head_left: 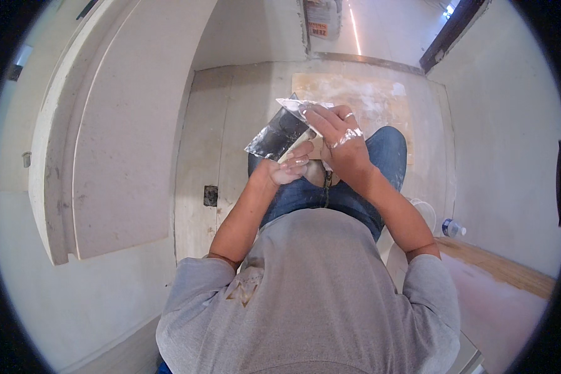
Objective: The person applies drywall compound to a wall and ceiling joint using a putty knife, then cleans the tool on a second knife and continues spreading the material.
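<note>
Before my body, my left hand is closed around the pale handle of a wide putty knife. Its dark metal blade slants up and is edged with white paste. My right hand, smeared with white on fingers and back, grips a second flat blade coated with white paste. That blade meets or overlaps the upper part of the dark one; I cannot tell whether they touch. The right hand's fingers partly cover it, and its handle is hidden.
Beyond my knees lies a tan board streaked white. A white bucket and a plastic bottle are at my right, by a wooden plank. A large pale panel rises at left. A bag stands far ahead.
</note>
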A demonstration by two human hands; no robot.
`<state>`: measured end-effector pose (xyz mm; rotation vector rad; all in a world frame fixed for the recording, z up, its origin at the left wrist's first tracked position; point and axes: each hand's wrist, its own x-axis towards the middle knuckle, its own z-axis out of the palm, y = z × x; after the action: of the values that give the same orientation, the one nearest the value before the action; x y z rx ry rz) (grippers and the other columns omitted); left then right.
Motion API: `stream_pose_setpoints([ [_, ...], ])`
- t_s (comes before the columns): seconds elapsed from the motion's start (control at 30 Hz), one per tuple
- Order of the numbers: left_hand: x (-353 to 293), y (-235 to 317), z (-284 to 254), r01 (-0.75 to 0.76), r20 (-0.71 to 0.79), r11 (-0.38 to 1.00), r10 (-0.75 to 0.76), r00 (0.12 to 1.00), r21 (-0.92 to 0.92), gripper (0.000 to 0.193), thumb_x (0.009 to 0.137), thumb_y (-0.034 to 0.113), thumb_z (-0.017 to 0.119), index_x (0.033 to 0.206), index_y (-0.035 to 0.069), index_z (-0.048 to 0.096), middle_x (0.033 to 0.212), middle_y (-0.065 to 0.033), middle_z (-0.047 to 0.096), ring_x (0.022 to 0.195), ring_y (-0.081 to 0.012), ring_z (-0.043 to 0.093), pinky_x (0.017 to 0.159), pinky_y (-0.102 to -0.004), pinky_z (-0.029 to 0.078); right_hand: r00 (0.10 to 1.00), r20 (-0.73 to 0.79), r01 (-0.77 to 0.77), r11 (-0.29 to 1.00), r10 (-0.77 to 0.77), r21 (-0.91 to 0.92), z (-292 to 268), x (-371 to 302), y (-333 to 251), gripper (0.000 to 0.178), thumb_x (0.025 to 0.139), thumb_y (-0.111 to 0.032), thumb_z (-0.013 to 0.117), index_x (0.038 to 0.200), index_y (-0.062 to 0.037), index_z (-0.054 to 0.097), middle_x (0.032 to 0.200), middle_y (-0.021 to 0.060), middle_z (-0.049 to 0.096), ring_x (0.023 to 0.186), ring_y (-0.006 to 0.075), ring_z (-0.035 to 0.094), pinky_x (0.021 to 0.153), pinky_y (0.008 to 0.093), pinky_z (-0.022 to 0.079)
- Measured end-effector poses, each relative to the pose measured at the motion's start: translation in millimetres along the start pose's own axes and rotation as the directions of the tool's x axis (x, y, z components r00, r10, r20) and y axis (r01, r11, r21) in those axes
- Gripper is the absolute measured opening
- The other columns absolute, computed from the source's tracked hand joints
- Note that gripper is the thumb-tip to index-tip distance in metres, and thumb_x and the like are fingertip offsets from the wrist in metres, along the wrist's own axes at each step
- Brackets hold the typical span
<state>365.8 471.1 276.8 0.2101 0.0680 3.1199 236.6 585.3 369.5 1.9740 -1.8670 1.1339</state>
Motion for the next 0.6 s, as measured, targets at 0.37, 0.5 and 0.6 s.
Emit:
stream_pose_setpoints([
  [0.37, 1.9, -3.5, -7.5, 0.032, 0.116, 0.993, -0.018, 0.993, -0.117, 0.041, 0.096, 0.03, 0.037, 0.117, -0.004, 0.042, 0.065, -0.004, 0.043, 0.042, -0.0109, 0.043, 0.039, -0.0242, 0.035, 0.999, -0.033, 0.012, 0.999, -0.013, -0.044, 7.1, -0.8, 22.6, 0.044, 0.067, -0.001, 0.061, 0.11, -0.0076, 0.06, 0.113, 0.0084, 0.061, 0.089, 0.0273, 0.054, 0.082, 0.0367, 0.045],
  [0.5, 2.0, -2.0, -13.6, 0.058, 0.24, 0.955, 0.015, 0.971, -0.291, 0.031, 0.095, 0.028, 0.04, 0.116, 0.006, 0.048, 0.08, -0.0079, 0.053, 0.057, -0.0155, 0.055, 0.048, -0.0246, 0.045, 0.976, 0.073, 0.208, 0.976, -0.204, -0.056, -1.7, -5.6, 17.1, 0.043, 0.07, -0.004, 0.06, 0.111, -0.013, 0.061, 0.116, 0.0024, 0.06, 0.09, 0.0233, 0.055, 0.083, 0.036, 0.046],
  [0.6, 0.3, -1.1, 3.9, -0.077, -0.002, 0.406, 0.19, 0.982, 0.911, 0.037, 0.089, 0.021, 0.049, 0.123, 0.007, 0.047, 0.111, -0.0097, 0.052, 0.096, -0.02, 0.053, 0.082, -0.0302, 0.044, 0.91, 0.203, 0.366, 0.931, -0.361, 0.013, 5.8, -15.8, 15.3, 0.05, 0.065, -0.007, 0.067, 0.114, -0.0167, 0.061, 0.123, 0.0001, 0.056, 0.098, 0.0237, 0.053, 0.086, 0.0349, 0.045],
])
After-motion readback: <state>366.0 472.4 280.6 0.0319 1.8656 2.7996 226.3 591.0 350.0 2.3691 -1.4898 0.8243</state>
